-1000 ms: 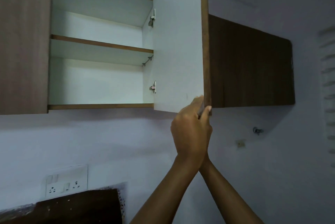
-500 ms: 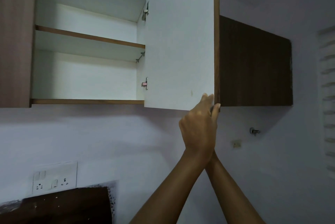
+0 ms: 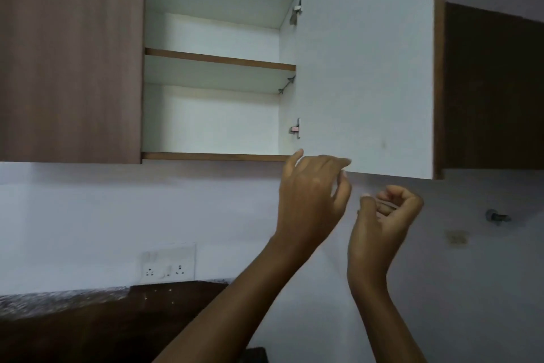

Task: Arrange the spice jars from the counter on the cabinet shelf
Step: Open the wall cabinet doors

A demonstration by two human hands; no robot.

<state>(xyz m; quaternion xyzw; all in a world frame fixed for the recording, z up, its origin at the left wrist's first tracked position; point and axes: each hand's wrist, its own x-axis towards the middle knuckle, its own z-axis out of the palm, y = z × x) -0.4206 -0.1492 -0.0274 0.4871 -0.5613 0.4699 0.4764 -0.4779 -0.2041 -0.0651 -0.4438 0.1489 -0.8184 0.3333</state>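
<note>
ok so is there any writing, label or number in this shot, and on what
None can be read.
On the socket plate: no legible marking.
On the yellowish patch on the wall: too blurred to tell if it carries text.
On the cabinet door and the shelves: no label visible.

The white, brown-edged cabinet shelf (image 3: 217, 75) sits level, in plain view.

Cabinet (image 3: 217, 156) opening, upper centre of frame: the shelf (image 3: 219, 60) splits it into two compartments, each reachable from the front. The open door (image 3: 368, 68) walls off its right side, the closed door (image 3: 70, 53) its left. A hinge (image 3: 295, 128) projects at the lower compartment's right edge.
</note>
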